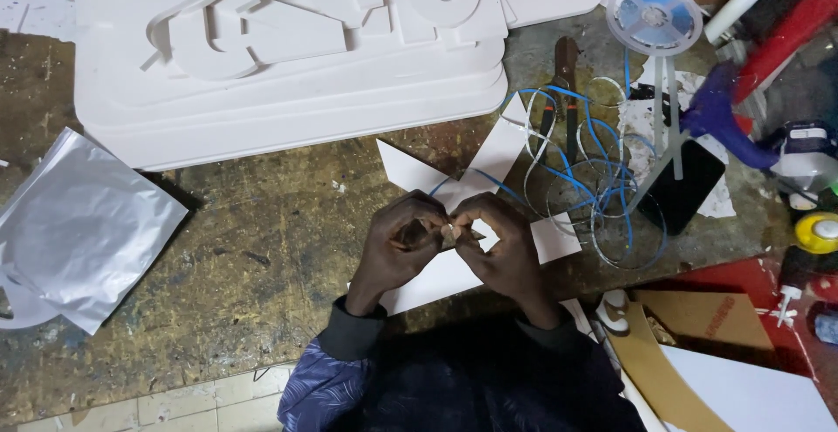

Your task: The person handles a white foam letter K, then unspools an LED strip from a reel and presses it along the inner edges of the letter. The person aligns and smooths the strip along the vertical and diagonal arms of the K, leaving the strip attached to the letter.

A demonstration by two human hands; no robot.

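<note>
Both hands meet over the worktop (262, 249), above white offcuts (489, 161). The left hand (397, 244) and the right hand (502, 244) pinch together the end of a thin strip (454, 233) with their fingertips; its blue part runs away to loose coils (602, 196) near a reel (655, 15). The strip looks light, thin and springy, probably slippery, so a grip close to the end seems best. A foil bag (83, 222) lies well apart on the left.

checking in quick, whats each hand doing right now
Left hand: closed, pinching the end of the strip.
Right hand: closed, pinching the same strip end from the other side.
</note>
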